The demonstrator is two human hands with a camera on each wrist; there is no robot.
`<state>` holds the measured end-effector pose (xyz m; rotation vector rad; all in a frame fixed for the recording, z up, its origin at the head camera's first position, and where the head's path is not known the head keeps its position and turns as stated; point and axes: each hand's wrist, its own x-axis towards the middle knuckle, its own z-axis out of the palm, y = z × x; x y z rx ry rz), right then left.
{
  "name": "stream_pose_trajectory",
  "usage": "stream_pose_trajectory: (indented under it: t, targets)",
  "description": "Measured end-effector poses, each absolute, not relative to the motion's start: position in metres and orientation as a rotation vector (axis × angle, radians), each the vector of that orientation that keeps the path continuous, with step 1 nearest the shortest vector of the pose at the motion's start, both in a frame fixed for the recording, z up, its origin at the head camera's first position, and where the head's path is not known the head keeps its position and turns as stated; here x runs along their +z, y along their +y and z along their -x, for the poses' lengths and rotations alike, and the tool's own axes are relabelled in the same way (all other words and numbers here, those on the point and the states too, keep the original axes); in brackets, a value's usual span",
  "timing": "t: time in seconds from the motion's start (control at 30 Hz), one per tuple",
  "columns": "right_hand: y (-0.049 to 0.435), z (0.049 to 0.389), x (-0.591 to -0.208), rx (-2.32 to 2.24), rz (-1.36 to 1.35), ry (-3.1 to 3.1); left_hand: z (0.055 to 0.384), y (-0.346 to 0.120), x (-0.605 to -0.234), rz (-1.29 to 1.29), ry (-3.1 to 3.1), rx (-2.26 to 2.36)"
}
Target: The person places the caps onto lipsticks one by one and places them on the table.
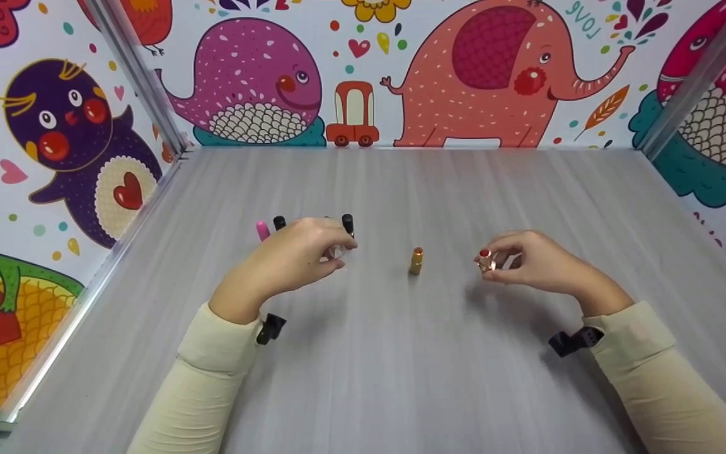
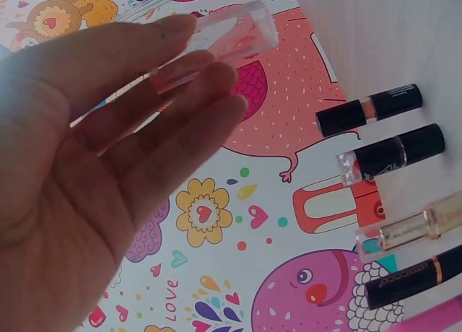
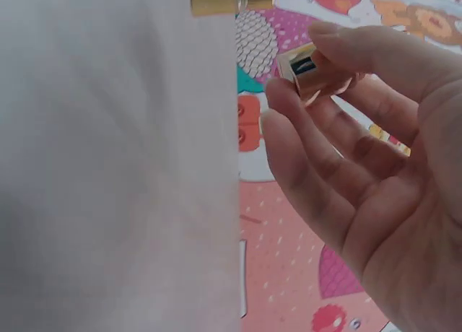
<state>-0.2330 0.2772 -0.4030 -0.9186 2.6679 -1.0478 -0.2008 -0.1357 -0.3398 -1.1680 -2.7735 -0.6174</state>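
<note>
A clear plastic lipstick cap (image 2: 254,30) is pinched between the thumb and fingers of my left hand (image 1: 300,252), above the table at left of centre. At the right, my right hand (image 1: 538,263) holds an uncapped lipstick (image 1: 485,260) with a shiny rose-gold base and a red tip pointing up. In the right wrist view its metallic base (image 3: 309,78) shows between thumb and fingertips. Between the two hands a gold lipstick (image 1: 416,262) with an orange-red top stands upright on the table, touched by neither hand.
Behind my left hand several lipsticks stand in a row: black ones (image 2: 401,153), a clear-and-gold one (image 2: 410,232) and a pink one (image 1: 263,230). The grey wood-grain table (image 1: 363,378) meets panels with cartoon animals (image 1: 483,75) at the back and sides.
</note>
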Motion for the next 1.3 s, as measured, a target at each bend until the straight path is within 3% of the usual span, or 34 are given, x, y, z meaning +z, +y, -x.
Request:
stream_pose_trajectory:
  t: [0.47,1.3]
  targets:
    - [0.241,0.217,-0.379,-0.914,1.014,2.768,0.204,-0.141,-0.34,1.16,-2.705,-0.723]
    - [0.171,0.227,-0.363,-0.914,1.185,2.571,0.204,-0.126,-0.345,1.26,-2.483,-0.728]
